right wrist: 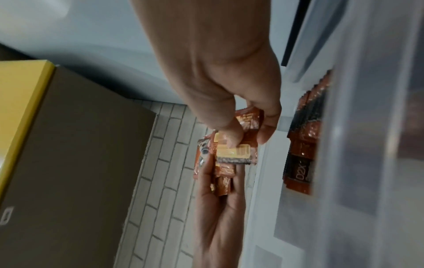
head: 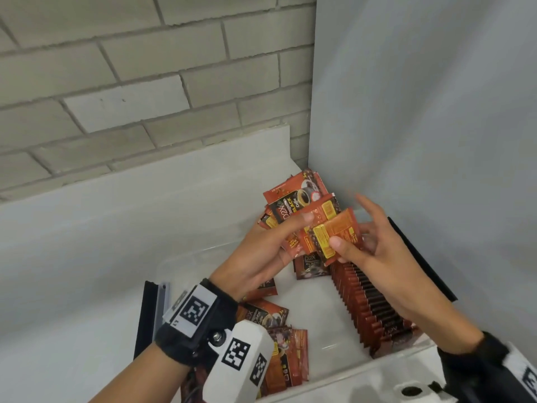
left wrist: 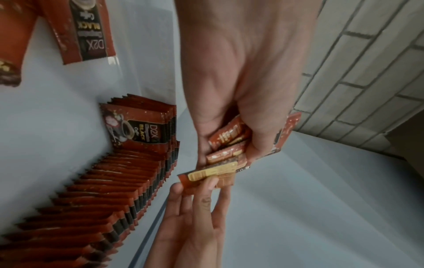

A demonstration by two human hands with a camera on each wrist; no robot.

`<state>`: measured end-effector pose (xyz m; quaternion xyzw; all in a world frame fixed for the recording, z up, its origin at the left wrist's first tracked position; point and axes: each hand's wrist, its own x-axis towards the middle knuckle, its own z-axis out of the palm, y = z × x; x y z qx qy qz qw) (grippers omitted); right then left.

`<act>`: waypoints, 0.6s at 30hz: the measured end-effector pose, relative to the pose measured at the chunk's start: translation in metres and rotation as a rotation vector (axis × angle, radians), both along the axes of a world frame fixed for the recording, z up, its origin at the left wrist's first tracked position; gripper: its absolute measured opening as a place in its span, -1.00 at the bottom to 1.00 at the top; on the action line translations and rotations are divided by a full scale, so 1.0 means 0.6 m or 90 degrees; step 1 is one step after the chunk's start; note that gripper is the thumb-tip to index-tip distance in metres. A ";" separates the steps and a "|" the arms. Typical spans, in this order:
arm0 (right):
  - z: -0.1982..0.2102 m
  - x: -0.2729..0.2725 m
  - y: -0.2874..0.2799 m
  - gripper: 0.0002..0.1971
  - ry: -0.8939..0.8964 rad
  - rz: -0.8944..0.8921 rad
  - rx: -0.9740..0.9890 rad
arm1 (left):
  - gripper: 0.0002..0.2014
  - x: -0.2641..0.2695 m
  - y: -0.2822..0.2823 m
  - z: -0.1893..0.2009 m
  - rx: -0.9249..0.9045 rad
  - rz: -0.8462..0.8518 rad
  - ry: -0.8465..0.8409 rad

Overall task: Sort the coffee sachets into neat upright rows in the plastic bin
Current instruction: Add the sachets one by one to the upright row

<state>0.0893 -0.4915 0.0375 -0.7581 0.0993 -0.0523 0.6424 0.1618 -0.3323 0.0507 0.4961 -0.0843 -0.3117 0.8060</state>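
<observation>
My left hand (head: 270, 242) grips a fanned bunch of red-orange coffee sachets (head: 293, 205) above the clear plastic bin (head: 334, 370). My right hand (head: 363, 245) pinches the front sachet (head: 338, 237) of that bunch between thumb and fingers, its yellow label facing me. In the left wrist view the same sachet (left wrist: 207, 176) sits at my right hand's fingertips (left wrist: 201, 188). A long upright row of sachets (head: 369, 303) runs along the bin's right side. Loose sachets (head: 279, 338) lie flat on the bin floor at the left.
A grey brick wall (head: 116, 82) stands behind and a smooth grey panel (head: 421, 112) to the right. The bin sits on a white ledge (head: 87, 242). A black lid edge (head: 421, 257) lies along the bin's right side. A yellow-edged box (right wrist: 45, 127) shows in the right wrist view.
</observation>
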 end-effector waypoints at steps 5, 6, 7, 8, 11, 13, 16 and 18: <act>-0.001 -0.001 0.004 -0.51 0.082 0.020 0.166 | -0.69 -0.002 -0.002 -0.002 -0.024 0.001 -0.026; -0.001 -0.002 0.006 -0.56 0.079 0.019 0.196 | -0.69 -0.002 -0.002 -0.001 -0.025 -0.001 -0.024; -0.001 -0.002 0.007 -0.60 0.070 0.012 0.223 | -0.69 -0.003 -0.002 0.000 -0.030 -0.002 -0.020; -0.001 -0.002 0.007 -0.63 0.059 0.002 0.249 | -0.68 -0.003 -0.002 0.002 -0.037 0.000 -0.010; 0.003 0.001 0.000 -0.67 0.027 -0.037 0.319 | -0.70 0.001 0.000 0.008 -0.059 0.031 0.035; 0.004 0.003 -0.008 -0.63 0.014 -0.045 0.330 | -0.76 0.005 0.002 0.006 -0.031 0.045 0.029; 0.009 0.005 -0.020 -0.64 0.009 -0.056 0.256 | -0.75 0.006 0.003 -0.001 0.049 0.027 -0.026; 0.016 0.005 -0.026 -0.76 -0.003 -0.044 0.122 | -0.68 0.006 0.004 -0.003 0.102 0.007 -0.057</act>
